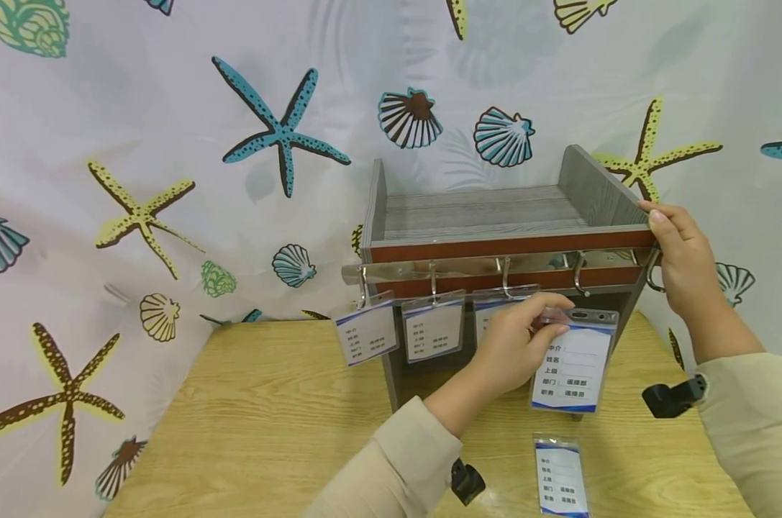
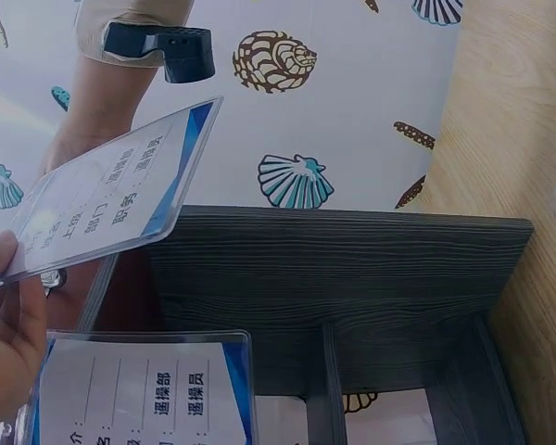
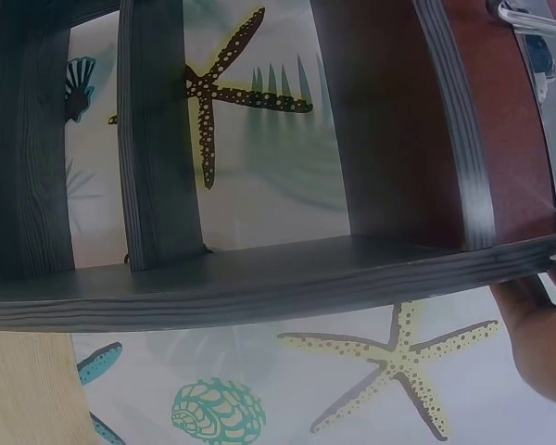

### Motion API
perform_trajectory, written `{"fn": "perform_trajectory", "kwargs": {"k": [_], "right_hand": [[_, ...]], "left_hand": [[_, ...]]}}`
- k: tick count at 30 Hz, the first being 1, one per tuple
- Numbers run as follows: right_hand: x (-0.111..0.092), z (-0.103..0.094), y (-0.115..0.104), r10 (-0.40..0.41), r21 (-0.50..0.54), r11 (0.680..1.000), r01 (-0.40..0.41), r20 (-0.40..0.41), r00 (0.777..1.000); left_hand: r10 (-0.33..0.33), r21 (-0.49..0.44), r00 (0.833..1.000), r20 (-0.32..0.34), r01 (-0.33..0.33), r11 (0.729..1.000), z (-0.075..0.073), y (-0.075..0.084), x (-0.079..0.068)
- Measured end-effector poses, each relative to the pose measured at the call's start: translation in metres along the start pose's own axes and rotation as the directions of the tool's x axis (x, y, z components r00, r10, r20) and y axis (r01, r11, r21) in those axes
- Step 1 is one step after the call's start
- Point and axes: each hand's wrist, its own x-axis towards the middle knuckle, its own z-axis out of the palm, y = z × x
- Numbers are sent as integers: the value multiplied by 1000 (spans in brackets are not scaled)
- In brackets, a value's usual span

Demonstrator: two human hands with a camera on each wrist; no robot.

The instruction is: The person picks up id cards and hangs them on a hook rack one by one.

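left hand [image 1: 510, 342] pinches badge [image 1: 570, 370] at top corner, leaving slot [image 1: 580, 314] clear; right hand [image 1: 685, 262] grips shelf [image 1: 481, 210] by right edge, likely steadying it.

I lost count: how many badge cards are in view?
5: a leftmost card, a second card and a third card, partly behind the left hand, hang on hooks; that hand pinches a fourth card; a fifth card lies on the table. More could be hidden.
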Motion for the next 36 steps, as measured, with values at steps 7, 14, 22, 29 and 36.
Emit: {"fn": "perform_trajectory", "kwargs": {"k": [7, 14, 22, 29, 36], "right_hand": [[0, 0, 1, -1, 13, 1000, 2, -4, 1000], [0, -1, 2, -11, 88, 996, 11, 1, 1000], [0, -2, 3, -7, 59, 998, 6, 8, 1000], [0, -1, 2, 1, 40, 999, -2, 5, 1000], [0, -1, 3, 5, 95, 995, -5, 1, 1000]], "left_hand": [[-35, 7, 999, 11, 35, 999, 1, 6, 12], [-116, -14, 993, -7, 116, 993, 5, 9, 19], [-202, -47, 978, -51, 199, 979, 10, 11, 21], [-251, -41, 963, -95, 248, 968, 15, 11, 23], [-228, 14, 968, -106, 231, 973, 18, 10, 23]]}}
